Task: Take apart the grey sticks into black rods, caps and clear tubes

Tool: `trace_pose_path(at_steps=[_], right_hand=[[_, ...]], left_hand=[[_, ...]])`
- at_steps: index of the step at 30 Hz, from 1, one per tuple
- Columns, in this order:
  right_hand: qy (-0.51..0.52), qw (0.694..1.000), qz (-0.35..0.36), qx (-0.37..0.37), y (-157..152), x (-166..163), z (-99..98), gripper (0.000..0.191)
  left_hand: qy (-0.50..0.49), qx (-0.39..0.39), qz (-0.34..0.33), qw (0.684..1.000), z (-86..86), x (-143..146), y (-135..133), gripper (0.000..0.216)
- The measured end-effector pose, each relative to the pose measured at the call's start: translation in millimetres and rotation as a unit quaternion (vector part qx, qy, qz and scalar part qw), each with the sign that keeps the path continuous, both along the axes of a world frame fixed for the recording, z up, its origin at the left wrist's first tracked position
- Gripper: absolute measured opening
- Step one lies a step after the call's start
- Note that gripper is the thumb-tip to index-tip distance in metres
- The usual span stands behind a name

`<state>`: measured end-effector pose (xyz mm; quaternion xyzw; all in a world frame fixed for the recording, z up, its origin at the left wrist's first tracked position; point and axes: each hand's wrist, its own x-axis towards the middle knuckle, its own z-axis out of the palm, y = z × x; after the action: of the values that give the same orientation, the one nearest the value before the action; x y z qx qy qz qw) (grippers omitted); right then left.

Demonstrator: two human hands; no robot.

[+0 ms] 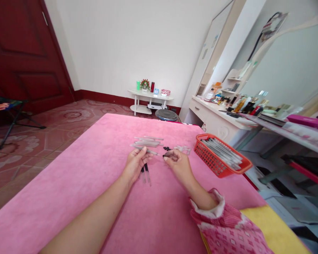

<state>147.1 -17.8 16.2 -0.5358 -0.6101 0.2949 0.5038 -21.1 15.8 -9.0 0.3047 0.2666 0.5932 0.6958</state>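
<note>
My left hand is closed on a thin clear pen barrel, whose tip points right. My right hand pinches a small black pen part just off that tip, with a narrow gap between them. Beyond my left hand lies a row of clear pen barrels. Several small black parts sit in a cluster past my right fingers, beside some short clear caps. Close below my left fingers rest pens with black ends, partly covered by the hand.
An orange-red plastic basket full of pens stands to the right on the pink-covered table. A yellow cloth lies at the near right corner. Beyond are a dressing table with bottles and a small white shelf stand.
</note>
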Motion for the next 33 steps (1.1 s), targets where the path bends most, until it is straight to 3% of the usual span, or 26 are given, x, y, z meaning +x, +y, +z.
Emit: trace_pose_path(at_steps=[7, 19, 27, 33], right_hand=[[0.033, 0.999, 0.015, 0.024, -7.7, -11.8, 4.8, 0.008], [-0.004, 0.999, 0.006, 0.049, -8.3, -10.7, 4.8, 0.008], [0.046, 0.999, 0.014, -0.012, -5.2, -6.6, -5.4, 0.009], [0.036, 0.999, 0.024, -0.024, -5.2, -5.4, -5.9, 0.026]], left_hand=[[0.001, 0.000, 0.003, 1.000, -0.9, 0.3, 0.0, 0.024], [0.054, 0.037, -0.011, 0.998, 1.9, 5.1, -5.6, 0.023], [0.075, 0.054, -0.010, 0.996, 2.7, 6.1, -7.1, 0.024], [0.092, 0.081, -0.020, 0.992, 0.6, 7.4, -5.6, 0.028]])
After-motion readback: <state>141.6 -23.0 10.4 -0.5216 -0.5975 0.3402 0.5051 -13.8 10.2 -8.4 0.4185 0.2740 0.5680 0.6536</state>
